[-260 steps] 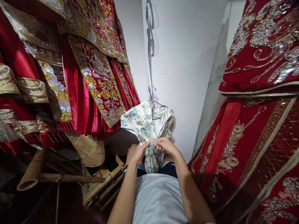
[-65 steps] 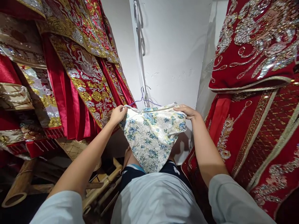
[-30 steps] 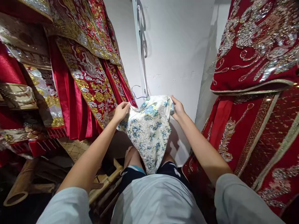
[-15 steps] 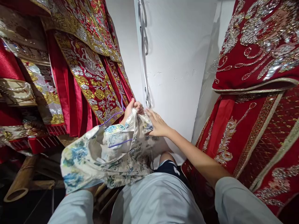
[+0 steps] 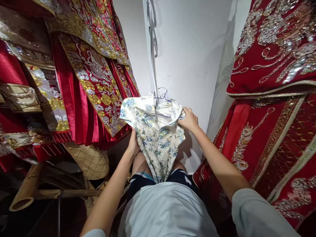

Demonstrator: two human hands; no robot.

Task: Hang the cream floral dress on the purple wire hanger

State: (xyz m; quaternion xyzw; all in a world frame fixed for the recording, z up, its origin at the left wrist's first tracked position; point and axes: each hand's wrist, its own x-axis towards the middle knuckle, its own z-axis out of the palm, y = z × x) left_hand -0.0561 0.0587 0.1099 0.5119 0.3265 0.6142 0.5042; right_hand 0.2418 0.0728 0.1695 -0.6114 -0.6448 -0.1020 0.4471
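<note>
- Main change: the floral garment (image 5: 159, 144) is now showing its open neck side to the wearer, no longer its closed panel, and is no longer swinging out towards 8 o'clock.
- Position: the garment is sitting near the centre of the view, its shoulders towards 12 and its narrow end dropping to 6 o'clock, just above the dark shorts (image 5: 140, 184).
- Right hand (image 5: 189, 119): working at the garment's 2 o'clock edge; its fingers are closing on the sleeve fabric.
- Left hand (image 5: 133, 144): resting at the garment's 8 o'clock edge, thumb showing below the sleeve; the cloth is hiding the other fingers, so their grip cannot be told.
- Purple hanger (image 5: 163, 115): its bar is showing inside the neck, its hook rising at 12 o'clock against the wall (image 5: 187, 59) (whether anything is bearing the hook, I am not able to tell).
- Judgement: the turn is leaving the neckline and hanger bar open to view; the shoulders are appearing uneven, so the work of arranging the cloth is seeming unfinished.
- Surroundings: gold-embroidered costumes (image 5: 98, 82) are hanging at 10 o'clock, a beaded red costume (image 5: 239, 115) at 3.
</note>
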